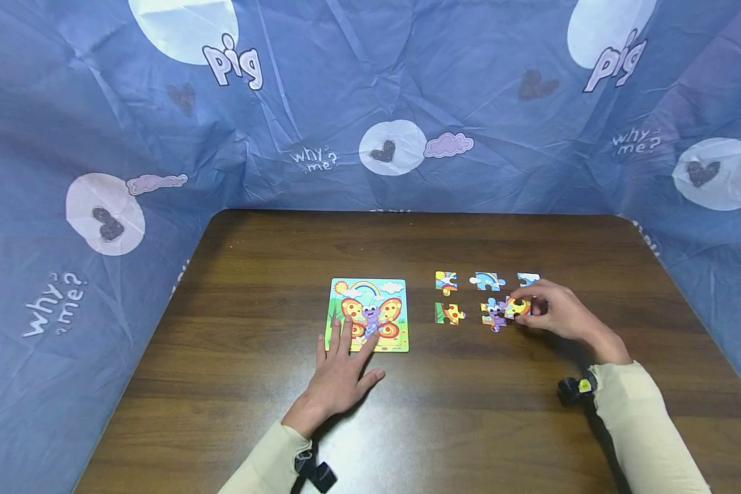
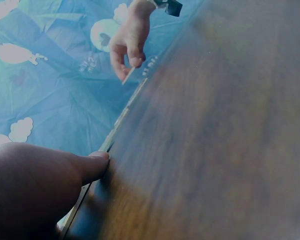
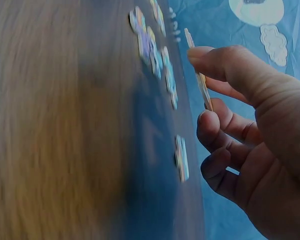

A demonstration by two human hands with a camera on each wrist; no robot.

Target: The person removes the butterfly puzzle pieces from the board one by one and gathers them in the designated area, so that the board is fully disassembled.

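Observation:
My left hand (image 1: 339,379) rests with spread, straight fingers on the lower part of a square butterfly puzzle board (image 1: 401,345). The board pictures a sun, a rainbow and an orange-winged butterfly. To the right, my right hand (image 1: 565,315) pinches a yellow and orange jigsaw piece (image 1: 519,307) between thumb and fingers. In the right wrist view this piece (image 3: 205,94) is tilted edge-on, raised over the table. Close beside it in the head view lies a purple butterfly-body piece (image 1: 494,313). Behind the right hand is a blue and white piece (image 1: 527,278), partly covered by the fingers.
Between the board and the right hand lie a sun piece (image 1: 446,280), a rainbow piece (image 1: 487,280) and a green and orange wing piece (image 1: 451,313). They sit on a dark brown wooden table (image 1: 284,254). A blue printed cloth (image 1: 321,82) hangs behind and at the sides.

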